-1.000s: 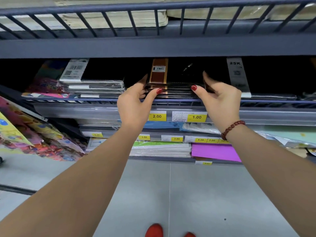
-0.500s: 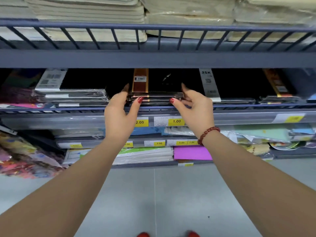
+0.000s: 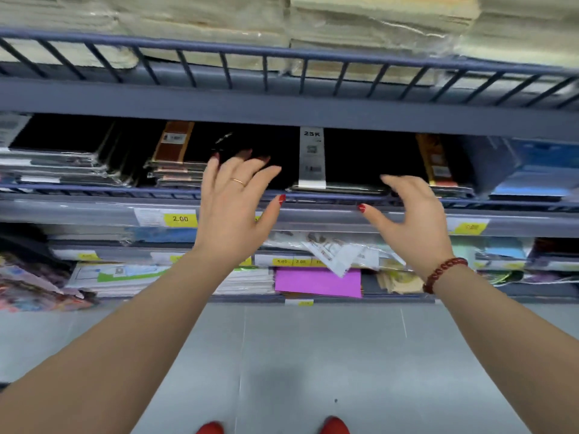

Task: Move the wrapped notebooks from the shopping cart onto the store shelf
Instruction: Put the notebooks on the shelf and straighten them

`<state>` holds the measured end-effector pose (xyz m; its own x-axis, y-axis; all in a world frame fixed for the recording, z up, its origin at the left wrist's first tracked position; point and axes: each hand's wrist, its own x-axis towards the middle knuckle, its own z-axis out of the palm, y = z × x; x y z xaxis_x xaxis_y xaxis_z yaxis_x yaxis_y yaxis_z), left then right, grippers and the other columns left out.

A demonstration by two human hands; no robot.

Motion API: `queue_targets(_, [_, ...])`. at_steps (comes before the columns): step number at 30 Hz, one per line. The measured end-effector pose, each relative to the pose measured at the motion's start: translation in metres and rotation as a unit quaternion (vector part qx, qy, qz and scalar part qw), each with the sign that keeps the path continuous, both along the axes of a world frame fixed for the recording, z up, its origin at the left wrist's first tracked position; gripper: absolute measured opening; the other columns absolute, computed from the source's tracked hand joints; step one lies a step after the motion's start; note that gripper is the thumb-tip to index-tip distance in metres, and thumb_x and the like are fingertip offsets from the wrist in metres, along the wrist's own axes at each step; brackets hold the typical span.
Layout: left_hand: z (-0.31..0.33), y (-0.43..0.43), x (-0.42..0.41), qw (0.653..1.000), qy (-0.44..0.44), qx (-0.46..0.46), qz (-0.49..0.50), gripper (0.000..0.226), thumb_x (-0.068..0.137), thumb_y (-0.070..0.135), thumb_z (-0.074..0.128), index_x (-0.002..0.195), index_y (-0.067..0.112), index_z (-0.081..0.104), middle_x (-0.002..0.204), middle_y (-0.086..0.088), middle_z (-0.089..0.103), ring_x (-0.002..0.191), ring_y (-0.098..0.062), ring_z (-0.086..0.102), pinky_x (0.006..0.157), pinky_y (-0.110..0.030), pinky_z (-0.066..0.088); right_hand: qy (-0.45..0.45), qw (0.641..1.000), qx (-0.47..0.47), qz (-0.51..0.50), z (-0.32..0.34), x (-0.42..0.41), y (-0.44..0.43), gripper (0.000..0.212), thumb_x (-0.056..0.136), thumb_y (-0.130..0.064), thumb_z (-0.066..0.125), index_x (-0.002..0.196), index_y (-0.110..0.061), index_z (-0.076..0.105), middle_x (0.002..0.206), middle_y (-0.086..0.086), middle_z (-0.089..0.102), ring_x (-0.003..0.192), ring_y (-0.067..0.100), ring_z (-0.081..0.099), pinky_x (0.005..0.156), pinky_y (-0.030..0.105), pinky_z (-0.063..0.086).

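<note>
Well, both hands hover empty at the shelf front: the left hand (image 3: 233, 208) is splayed wide and the right hand (image 3: 413, 214) loosely spread, neither gripping anything. Wrapped notebooks (image 3: 175, 166) lie stacked just left of the left hand, with another pile (image 3: 311, 158) between the two hands. The slick wrap could let an uneven stack slide if a finger brushes it. A low rail (image 3: 313, 198) crosses beneath the fingertips, and the upper shelf (image 3: 282, 104) sits close above, cramping any reach. No cart shows.

Shelf (image 3: 94, 211) before me, wire rail along front. On it: wrapped notebooks (image 3: 175, 173) in flat stacks, black covers, some brown-banded, one under white 25K label (image 3: 312, 158); blue packs (image 3: 526, 183) far right.
</note>
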<state>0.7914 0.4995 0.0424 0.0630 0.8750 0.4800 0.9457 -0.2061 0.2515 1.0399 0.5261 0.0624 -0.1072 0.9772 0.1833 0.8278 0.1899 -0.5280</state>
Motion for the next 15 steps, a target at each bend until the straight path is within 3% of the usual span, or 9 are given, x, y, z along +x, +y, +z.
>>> queue_targets(2, [0.009, 0.015, 0.018, 0.999, 0.016, -0.039, 0.027, 0.037, 0.087, 0.038, 0.051, 0.112, 0.016, 0.066, 0.100, -0.010, 0.068, 0.108, -0.033, 0.053, 0.112, -0.049, 0.016, 0.003, 1.000, -0.013, 0.016, 0.005, 0.012, 0.010, 0.055, 0.081, -0.036, 0.069, 0.129, -0.013, 0.053, 0.123, 0.007, 0.057, 0.109, 0.019, 0.057, 0.095, 0.033, 0.045])
queue_targets(7, [0.012, 0.037, 0.035, 0.986, 0.090, -0.100, 0.094, 0.044, 0.091, 0.051, 0.048, 0.116, 0.019, 0.067, 0.094, -0.016, 0.071, 0.125, -0.032, 0.046, 0.115, -0.045, -0.003, -0.039, 0.998, -0.003, 0.045, 0.007, 0.021, 0.033, 0.053, 0.081, -0.042, 0.066, 0.124, -0.012, 0.059, 0.109, 0.009, 0.070, 0.101, 0.022, 0.066, 0.086, 0.042, 0.053])
queue_targets(9, [0.006, 0.038, 0.037, 0.984, 0.108, -0.095, 0.105, 0.046, 0.092, 0.053, 0.045, 0.105, 0.018, 0.071, 0.085, -0.012, 0.072, 0.115, -0.032, 0.053, 0.115, -0.045, -0.002, -0.076, 0.996, 0.005, 0.040, 0.005, 0.021, 0.037, 0.050, 0.084, -0.045, 0.062, 0.125, -0.015, 0.059, 0.104, 0.008, 0.072, 0.100, 0.025, 0.066, 0.081, 0.042, 0.054])
queue_targets(12, [-0.001, 0.039, 0.039, 0.984, 0.109, -0.086, 0.113, 0.053, 0.091, 0.054, 0.036, 0.088, 0.016, 0.073, 0.066, -0.003, 0.069, 0.085, -0.029, 0.064, 0.113, -0.039, -0.002, -0.099, 0.995, 0.005, 0.013, 0.000, 0.015, 0.042, 0.050, 0.086, -0.048, 0.059, 0.126, -0.018, 0.058, 0.101, 0.006, 0.072, 0.100, 0.027, 0.065, 0.077, 0.036, 0.052])
queue_targets(15, [-0.002, 0.038, 0.043, 0.989, 0.074, -0.069, 0.111, 0.048, 0.089, 0.050, 0.042, 0.080, 0.015, 0.073, 0.055, 0.000, 0.064, 0.067, -0.027, 0.065, 0.111, -0.035, 0.000, -0.123, 0.992, 0.000, -0.017, -0.002, 0.007, 0.044, 0.052, 0.085, -0.052, 0.057, 0.126, -0.021, 0.058, 0.093, 0.004, 0.073, 0.096, 0.028, 0.065, 0.065, 0.029, 0.041])
